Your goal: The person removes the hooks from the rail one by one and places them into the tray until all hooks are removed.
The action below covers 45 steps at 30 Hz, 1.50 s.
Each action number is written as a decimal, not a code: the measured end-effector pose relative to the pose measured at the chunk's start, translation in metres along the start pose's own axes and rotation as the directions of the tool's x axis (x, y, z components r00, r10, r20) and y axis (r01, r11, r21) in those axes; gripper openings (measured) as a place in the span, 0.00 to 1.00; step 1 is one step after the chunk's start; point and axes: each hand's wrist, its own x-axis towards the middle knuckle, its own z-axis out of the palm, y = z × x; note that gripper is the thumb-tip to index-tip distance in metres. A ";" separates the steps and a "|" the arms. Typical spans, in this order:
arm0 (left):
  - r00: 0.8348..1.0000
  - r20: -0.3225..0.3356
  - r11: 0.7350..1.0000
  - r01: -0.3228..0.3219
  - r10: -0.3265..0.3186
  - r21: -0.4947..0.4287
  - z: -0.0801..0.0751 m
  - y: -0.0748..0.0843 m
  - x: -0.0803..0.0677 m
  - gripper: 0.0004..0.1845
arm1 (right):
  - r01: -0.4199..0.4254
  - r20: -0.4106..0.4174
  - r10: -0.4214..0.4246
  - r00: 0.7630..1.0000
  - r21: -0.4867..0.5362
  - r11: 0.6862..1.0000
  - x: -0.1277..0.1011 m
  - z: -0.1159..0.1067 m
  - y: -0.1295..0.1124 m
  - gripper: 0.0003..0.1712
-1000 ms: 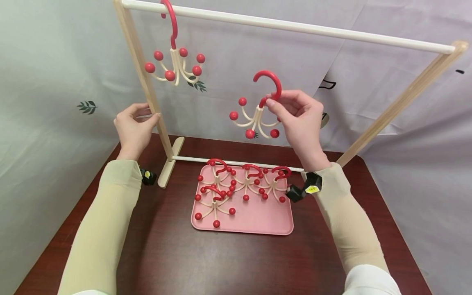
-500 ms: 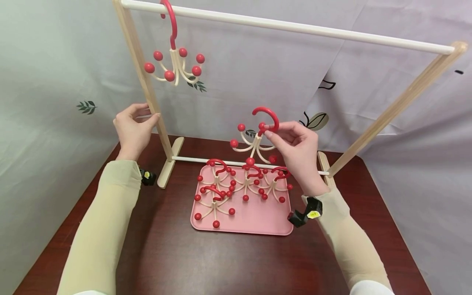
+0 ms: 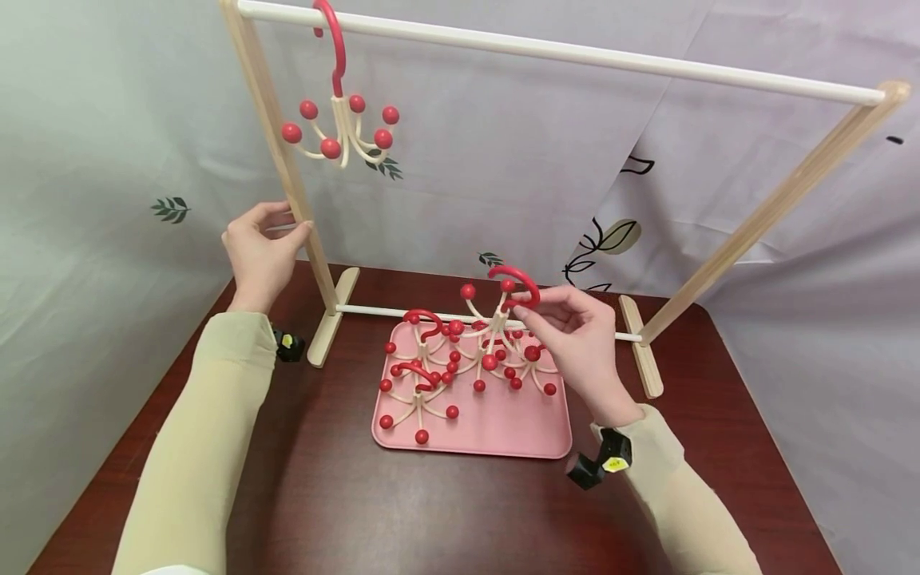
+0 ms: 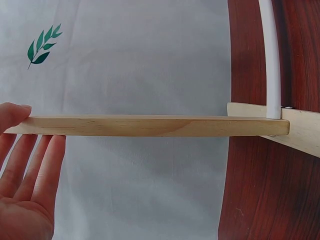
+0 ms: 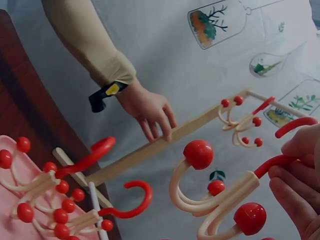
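My right hand (image 3: 575, 339) pinches the glossy red hook of a cream hanger (image 3: 496, 323) with round red knobs, centre frame, just above the crowded pink tray (image 3: 496, 435) — its front stays bare; left hand (image 3: 259, 247) grips the smooth wooden post (image 3: 276, 144)

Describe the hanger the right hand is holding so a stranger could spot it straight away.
Start at the pink tray under the wooden rack. Just above its far edge, the right hand pinches a multi-arm hanger by its red hook. It alone is lifted upright; the others lie flat on the tray or hang from the rail.
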 end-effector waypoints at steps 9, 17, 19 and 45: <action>1.000 -0.004 1.000 -0.004 0.004 0.007 0.000 0.000 0.002 0.20 | -0.063 0.022 0.064 0.998 -0.046 0.997 -0.023 -0.001 0.007 0.11; 1.000 -0.005 1.000 -0.003 0.003 0.004 0.000 -0.001 0.002 0.19 | -0.131 0.084 0.135 0.987 -0.052 0.990 -0.043 -0.001 0.019 0.12; 1.000 -0.005 1.000 -0.007 0.007 0.004 0.000 -0.001 0.002 0.20 | -0.154 0.102 0.159 0.982 -0.058 0.986 -0.048 0.000 0.022 0.12; 1.000 -0.006 1.000 -0.017 0.017 0.002 0.001 -0.004 0.002 0.19 | -0.258 0.158 0.260 0.952 -0.032 0.966 -0.089 0.004 0.062 0.13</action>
